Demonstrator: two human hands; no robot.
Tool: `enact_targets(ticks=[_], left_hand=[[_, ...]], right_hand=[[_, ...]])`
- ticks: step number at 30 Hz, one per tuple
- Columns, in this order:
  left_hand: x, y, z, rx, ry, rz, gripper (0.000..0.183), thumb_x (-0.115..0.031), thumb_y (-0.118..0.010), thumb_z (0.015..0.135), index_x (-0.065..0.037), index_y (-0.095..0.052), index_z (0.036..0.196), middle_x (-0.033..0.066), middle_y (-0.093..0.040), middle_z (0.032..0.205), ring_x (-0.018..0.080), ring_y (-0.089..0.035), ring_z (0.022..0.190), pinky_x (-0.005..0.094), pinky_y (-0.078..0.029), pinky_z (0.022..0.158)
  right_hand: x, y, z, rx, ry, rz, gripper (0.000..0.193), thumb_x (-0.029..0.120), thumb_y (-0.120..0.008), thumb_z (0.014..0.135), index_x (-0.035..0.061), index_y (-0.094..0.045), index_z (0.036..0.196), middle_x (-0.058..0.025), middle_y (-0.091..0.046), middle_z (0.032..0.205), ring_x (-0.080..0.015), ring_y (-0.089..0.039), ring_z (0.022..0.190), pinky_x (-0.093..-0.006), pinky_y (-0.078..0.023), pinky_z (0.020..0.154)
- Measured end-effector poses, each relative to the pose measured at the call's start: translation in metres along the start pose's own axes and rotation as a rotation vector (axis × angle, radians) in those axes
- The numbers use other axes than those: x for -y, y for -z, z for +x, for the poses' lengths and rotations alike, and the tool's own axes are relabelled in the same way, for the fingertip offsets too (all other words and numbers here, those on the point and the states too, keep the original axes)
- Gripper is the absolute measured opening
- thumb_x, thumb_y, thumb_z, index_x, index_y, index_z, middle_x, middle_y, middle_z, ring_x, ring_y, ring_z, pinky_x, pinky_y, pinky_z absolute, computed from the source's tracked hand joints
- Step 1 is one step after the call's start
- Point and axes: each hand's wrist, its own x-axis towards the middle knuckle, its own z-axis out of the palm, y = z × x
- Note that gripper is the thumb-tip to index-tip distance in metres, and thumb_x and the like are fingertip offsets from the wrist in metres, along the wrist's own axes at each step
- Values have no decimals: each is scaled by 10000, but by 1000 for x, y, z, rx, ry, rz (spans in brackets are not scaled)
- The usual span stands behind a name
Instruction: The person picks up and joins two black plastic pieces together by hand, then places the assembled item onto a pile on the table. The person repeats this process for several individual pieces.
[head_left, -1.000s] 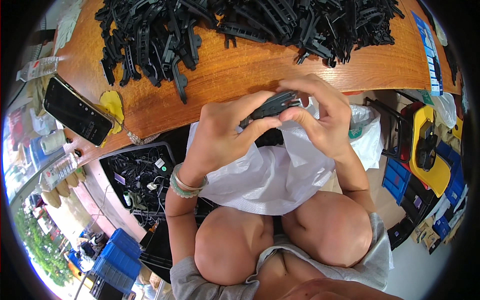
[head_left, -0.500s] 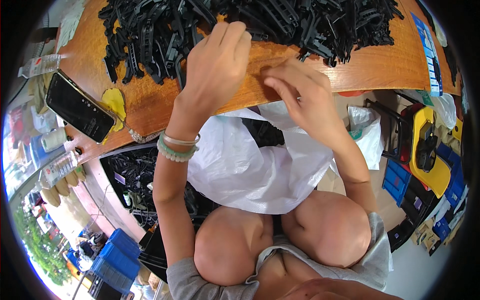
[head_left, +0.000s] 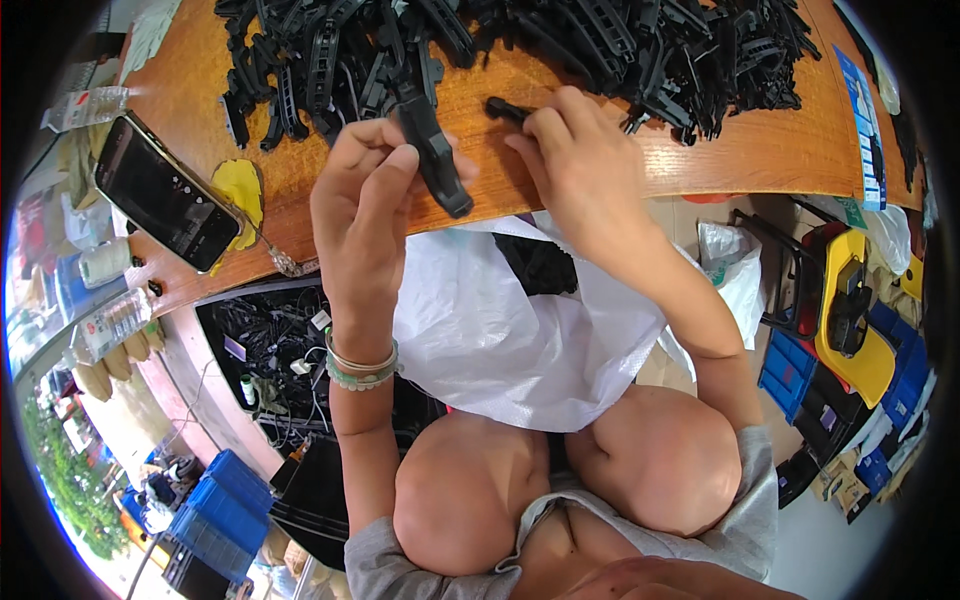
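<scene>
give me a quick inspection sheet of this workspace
surface: orange-brown wooden table, far part covered with parts
job's things: long black plastic part held up over the table edge; small black piece lying on the table; big pile of black plastic parts along the far side
clutter: black phone and a yellow scrap on the table's left end; white plastic bag over the lap
grippers: left hand grips the long part; right hand pinches the small piece
cables: tangled wires in an open black bin under the table
surroundings: blue crates lower left; yellow and black tool at right
</scene>
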Motion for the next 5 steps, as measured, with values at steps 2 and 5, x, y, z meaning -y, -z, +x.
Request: enact_targets(ticks=[2, 5], left_hand=[[3, 1, -2, 18, 118, -147, 166, -53, -455, 930, 50, -466, 1060, 170, -625, 931, 204, -652, 811, 261, -520, 730], [9, 8, -1, 108, 147, 46, 286, -63, -480, 921, 77, -442, 1167, 175, -621, 955, 218, -632, 907, 354, -456, 957]], right_hand=[[-3, 3, -5, 0, -38, 56, 178, 91, -636, 767, 23, -564, 915, -102, -523, 886, -273, -584, 801, -366, -494, 589], [-10, 11, -13, -19, -94, 223, 213, 92, -646, 766, 56, -557, 956, -104, -533, 897, -298, -591, 830, -382, -494, 605]])
